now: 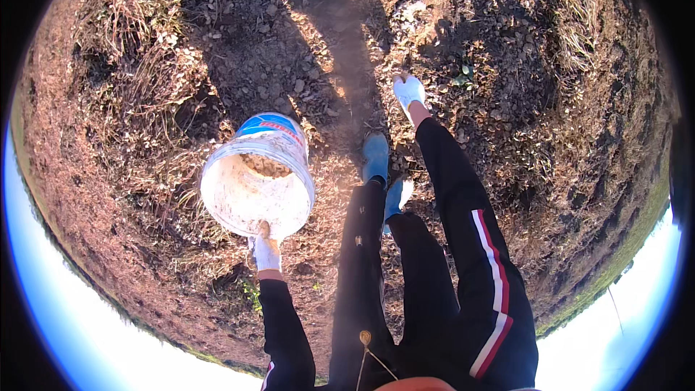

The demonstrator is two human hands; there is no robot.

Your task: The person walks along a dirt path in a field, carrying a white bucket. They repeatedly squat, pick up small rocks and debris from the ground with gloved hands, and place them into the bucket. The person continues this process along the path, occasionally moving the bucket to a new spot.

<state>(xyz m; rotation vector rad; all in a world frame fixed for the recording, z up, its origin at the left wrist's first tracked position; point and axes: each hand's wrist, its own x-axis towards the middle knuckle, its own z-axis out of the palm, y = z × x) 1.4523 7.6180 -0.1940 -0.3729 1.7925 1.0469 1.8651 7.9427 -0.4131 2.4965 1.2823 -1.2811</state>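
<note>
My left hand [266,252], in a white glove with soiled fingertips, grips the near rim of a white plastic bucket [257,199] with a blue and red label. The bucket is tilted, its mouth toward me. Some brown, earthy-looking contents [266,166] lie at its bottom; I cannot make out what they are. Ahead and to the right, my right hand [409,91] reaches out low over the ground in another white glove. Its fingers look drawn together, with brown at the tips. Whether that is dirt or a held thing is too small to tell.
Dry leaves, clods and stalks cover the ground [507,174]. Clumps of dry grass stand at the left [137,51] and far right [575,22]. My blue boots [375,157] are between the bucket and my right arm. Long shadows stretch ahead.
</note>
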